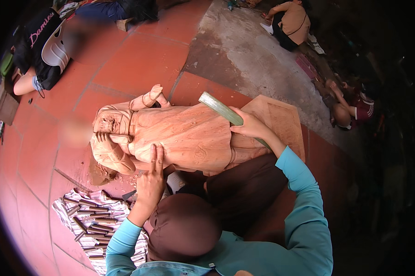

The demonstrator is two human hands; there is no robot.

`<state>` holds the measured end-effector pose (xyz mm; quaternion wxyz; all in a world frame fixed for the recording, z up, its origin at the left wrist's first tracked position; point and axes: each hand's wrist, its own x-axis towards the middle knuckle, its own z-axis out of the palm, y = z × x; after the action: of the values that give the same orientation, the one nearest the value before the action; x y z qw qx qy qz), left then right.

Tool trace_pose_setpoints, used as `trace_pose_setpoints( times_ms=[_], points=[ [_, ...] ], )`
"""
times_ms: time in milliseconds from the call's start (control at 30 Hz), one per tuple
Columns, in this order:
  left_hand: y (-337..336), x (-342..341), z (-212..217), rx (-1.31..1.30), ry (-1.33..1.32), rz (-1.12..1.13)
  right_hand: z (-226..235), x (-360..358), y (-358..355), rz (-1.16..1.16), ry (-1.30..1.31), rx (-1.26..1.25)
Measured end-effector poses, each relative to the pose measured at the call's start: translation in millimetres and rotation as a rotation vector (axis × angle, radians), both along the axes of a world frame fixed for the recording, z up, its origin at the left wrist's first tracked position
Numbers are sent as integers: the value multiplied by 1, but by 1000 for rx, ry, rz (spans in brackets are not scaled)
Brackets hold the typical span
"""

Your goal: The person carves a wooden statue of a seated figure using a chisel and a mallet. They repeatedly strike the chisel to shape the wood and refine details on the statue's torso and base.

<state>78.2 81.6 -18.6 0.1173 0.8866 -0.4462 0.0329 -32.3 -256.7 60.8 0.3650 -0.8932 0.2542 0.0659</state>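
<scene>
A carved wooden statue (180, 133) of a robed, bearded figure lies on its back, head to the left. My left hand (151, 186) rests at its near side, index and middle fingers stretched out onto the robe. The other fingers are curled, apparently round a chisel (128, 195), whose dark flat blade sticks out left of the hand; its handle is mostly hidden. With my right hand (251, 125) I grip a long greenish wooden stick mallet (219, 106) above the statue's lower robe. Its pale, worn end points up and left.
Several dark-handled chisels (94, 223) lie on a striped cloth (65, 209) at the near left. Wood shavings (124, 181) litter the red tiles by the statue's head. My brown-clad knee (184, 225) is close in front. Other people sit at upper left (46, 60), upper right (292, 23) and right (354, 108).
</scene>
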Motion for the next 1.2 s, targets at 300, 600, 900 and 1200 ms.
trace_pose_setpoints(
  times_ms=[300,600,900,1200],
  points=[
    [-62,-4,24,-433,321,-562,2,6,14,-119,96,51],
    [-147,-2,20,-656,224,-365,-20,-1,-6,-97,53,62],
    [-154,14,15,-731,202,-152,-16,1,-1,-83,14,48],
    [-152,-12,28,-788,294,-246,-31,-8,-20,145,-127,-161]
  ],
)
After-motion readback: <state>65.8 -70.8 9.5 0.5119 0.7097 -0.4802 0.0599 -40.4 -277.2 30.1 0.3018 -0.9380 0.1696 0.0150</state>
